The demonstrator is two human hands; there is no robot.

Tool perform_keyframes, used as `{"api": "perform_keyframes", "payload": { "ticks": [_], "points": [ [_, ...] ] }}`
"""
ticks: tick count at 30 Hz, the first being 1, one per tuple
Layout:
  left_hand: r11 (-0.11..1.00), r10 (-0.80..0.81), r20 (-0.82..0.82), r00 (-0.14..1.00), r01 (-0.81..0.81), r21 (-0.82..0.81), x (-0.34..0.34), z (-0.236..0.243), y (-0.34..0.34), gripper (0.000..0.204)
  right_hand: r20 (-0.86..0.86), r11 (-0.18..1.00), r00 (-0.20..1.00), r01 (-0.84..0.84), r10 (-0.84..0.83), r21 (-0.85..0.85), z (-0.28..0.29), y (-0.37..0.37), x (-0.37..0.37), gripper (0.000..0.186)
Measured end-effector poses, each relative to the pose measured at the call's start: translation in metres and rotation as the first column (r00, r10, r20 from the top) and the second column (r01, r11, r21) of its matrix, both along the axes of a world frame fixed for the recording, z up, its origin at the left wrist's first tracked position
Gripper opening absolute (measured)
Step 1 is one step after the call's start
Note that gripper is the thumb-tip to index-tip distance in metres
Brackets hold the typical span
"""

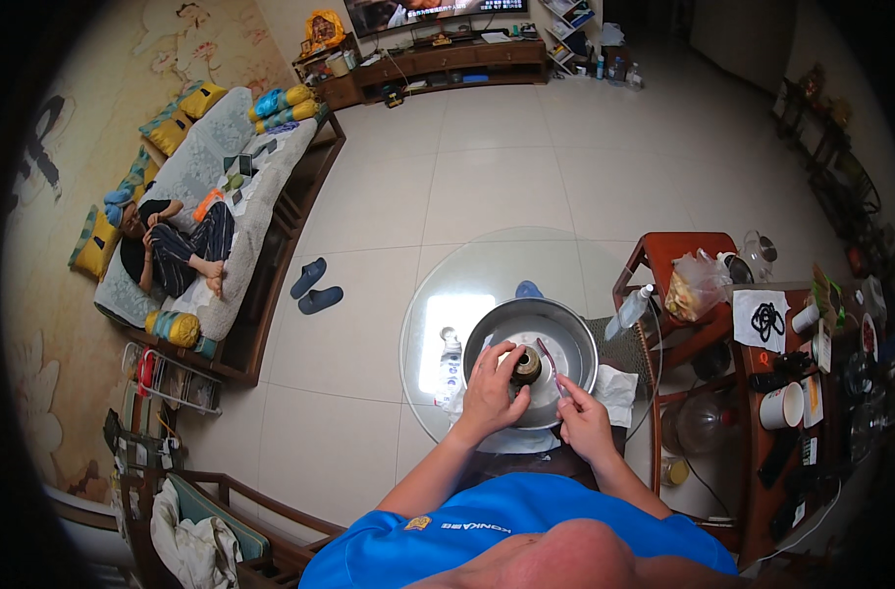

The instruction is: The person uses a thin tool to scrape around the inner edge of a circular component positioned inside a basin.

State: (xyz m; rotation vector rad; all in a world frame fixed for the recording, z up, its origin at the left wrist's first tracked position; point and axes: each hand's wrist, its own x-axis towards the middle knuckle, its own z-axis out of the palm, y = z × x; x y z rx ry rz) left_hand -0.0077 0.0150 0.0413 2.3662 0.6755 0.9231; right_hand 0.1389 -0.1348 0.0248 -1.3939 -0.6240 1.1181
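My left hand [494,387] is closed around a small round brownish piece with a dark opening [528,365], held over a wide metal basin [590,371]. I cannot make out exactly what this piece is. In my right hand [585,422] is a slim toothbrush [549,356], pinched by its handle, with its far end beside the round piece. Whether the bristles touch it is too small to tell. The basin stands on a round glass table [438,285], and its inside is partly hidden by my hands.
A bottle [450,346] lies left of the basin, and white paper [616,395] lies right of it. A clear spray bottle [629,312] is at the table's right. Beyond stands a red-brown chair [663,257]. Someone [178,245] reclines on the sofa, with slippers [317,288] on the floor.
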Motion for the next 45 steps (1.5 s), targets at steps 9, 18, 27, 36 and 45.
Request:
{"api": "perform_keyframes", "payload": {
  "ticks": [9,18,27,36,45],
  "points": [
    [1.0,-0.007,0.024,1.0,0.007,0.008,0.001,-0.004,0.002,0.059,0.013,1.0,1.0,0.017,-0.017,-0.014,0.005,0.0,-0.001,0.044],
    [0.999,0.022,0.013,1.0,-0.022,0.048,0.004,-0.005,0.002,0.055,-0.005,0.999,0.999,0.046,-0.046,-0.007,0.005,0.0,-0.001,0.045],
    [0.997,0.043,0.015,0.999,-0.044,0.058,0.004,-0.01,0.003,0.051,-0.008,0.999,0.999,0.031,-0.031,-0.01,0.005,0.0,0.0,0.045],
    [0.999,0.024,0.031,0.999,-0.024,0.024,0.005,-0.008,0.004,0.049,0.008,0.999,0.999,0.038,-0.038,-0.006,0.007,0.0,-0.001,0.045],
    [0.999,0.024,0.032,0.999,-0.026,0.042,0.004,-0.01,0.004,0.049,0.003,0.999,0.999,0.05,-0.05,-0.007,0.01,0.0,-0.001,0.044]
  ]
}}
